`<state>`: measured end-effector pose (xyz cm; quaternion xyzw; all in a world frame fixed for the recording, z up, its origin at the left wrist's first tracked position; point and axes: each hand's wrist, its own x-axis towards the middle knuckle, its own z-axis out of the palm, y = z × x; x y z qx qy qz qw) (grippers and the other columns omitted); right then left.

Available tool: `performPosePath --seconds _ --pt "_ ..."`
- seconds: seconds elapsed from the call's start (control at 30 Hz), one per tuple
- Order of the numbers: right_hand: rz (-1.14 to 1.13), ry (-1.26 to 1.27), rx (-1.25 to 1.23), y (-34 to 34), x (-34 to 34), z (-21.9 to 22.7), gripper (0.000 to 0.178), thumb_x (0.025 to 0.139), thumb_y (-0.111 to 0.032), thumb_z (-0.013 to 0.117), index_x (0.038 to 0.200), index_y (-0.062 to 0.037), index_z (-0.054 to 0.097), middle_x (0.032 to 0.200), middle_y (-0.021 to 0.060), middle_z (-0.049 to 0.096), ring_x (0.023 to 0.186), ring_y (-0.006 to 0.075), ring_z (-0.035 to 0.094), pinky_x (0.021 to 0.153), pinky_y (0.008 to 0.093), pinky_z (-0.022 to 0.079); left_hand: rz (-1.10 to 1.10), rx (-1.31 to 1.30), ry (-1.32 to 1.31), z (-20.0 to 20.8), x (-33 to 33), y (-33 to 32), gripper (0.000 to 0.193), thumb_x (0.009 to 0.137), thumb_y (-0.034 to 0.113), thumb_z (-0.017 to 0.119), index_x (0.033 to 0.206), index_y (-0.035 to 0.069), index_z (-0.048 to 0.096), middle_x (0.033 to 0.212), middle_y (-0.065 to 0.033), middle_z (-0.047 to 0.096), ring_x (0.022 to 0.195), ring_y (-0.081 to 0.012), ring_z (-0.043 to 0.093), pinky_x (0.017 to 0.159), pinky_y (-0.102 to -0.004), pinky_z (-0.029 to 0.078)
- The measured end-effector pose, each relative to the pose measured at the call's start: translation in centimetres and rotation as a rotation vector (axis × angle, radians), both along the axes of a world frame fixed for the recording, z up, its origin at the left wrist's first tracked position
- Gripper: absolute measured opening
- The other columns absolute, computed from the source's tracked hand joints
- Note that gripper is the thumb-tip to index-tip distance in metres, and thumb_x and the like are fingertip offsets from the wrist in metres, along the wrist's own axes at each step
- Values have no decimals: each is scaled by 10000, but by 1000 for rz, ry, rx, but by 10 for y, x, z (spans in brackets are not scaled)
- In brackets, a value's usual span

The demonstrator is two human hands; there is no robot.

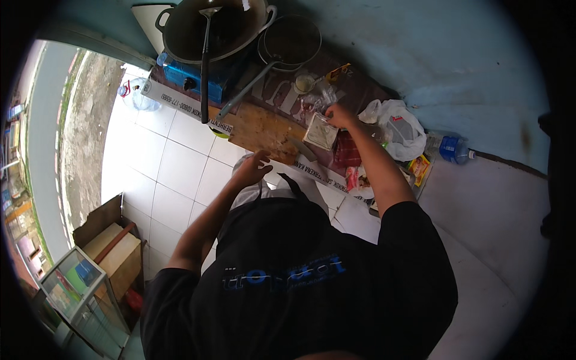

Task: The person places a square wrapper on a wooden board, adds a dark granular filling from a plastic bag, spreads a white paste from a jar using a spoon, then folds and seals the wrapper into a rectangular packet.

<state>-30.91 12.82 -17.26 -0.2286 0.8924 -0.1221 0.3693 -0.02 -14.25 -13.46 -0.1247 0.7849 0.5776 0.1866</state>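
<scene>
My right hand (342, 116) reaches over the low work surface with its fingers bent together. Its fingertips are at the upper edge of a pale square tub or block (321, 132), beside a crumpled clear plastic bag (326, 96). What they pinch, if anything, is too small to make out. My left hand (252, 170) hovers over my lap, fingers curved and apart, holding nothing. Just beyond it lies a worn wooden cutting board (264, 133). A knife (303, 149) rests at the board's right end.
A large wok (180, 42) with a long-handled spatula (206, 66) sits on a blue stove (198, 78). Beside it is a saucepan (291, 42). A small cup (304, 83), a white plastic bag (399, 129) and a bottle (454, 150) stand along the wall.
</scene>
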Motion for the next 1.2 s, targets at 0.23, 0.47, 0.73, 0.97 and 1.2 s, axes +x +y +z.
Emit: performPosePath --seconds 0.23,0.47,0.73,0.97,1.2 --pt "4 249 -159 9 22 11 206 764 -221 832 923 -101 782 925 149 749 918 325 722 841 445 574 97 34 -17 26 -13 43 474 925 132 719 1364 14 585 1269 -155 695 1070 -266 712 920 -382 567" --pt "11 341 -229 14 30 1 215 759 -175 830 923 -87 723 935 157 731 961 341 701 861 459 553 180 -27 51 36 -8 60 428 924 92 704 1333 10 606 1227 -148 703 1064 -243 706 926 -365 563" --pt "-30 216 -250 16 22 -19 232 777 -208 808 960 -96 719 922 147 739 916 352 713 788 483 551 312 -30 29 53 -3 69 372 934 48 672 1302 16 630 1193 -130 712 1041 -228 699 905 -354 563" --pt "-106 198 -248 25 18 -21 272 817 -253 817 1007 -85 720 990 161 742 949 357 714 809 466 548 324 -60 73 47 -2 72 342 932 53 679 1270 15 652 1176 -116 719 1020 -222 703 875 -363 574" --pt "-116 348 -397 36 24 -4 281 807 -205 822 1048 -80 748 1024 143 740 978 339 713 820 450 547 308 -109 99 40 -3 73 349 926 26 684 1273 10 648 1155 -123 725 1015 -223 710 875 -355 578"
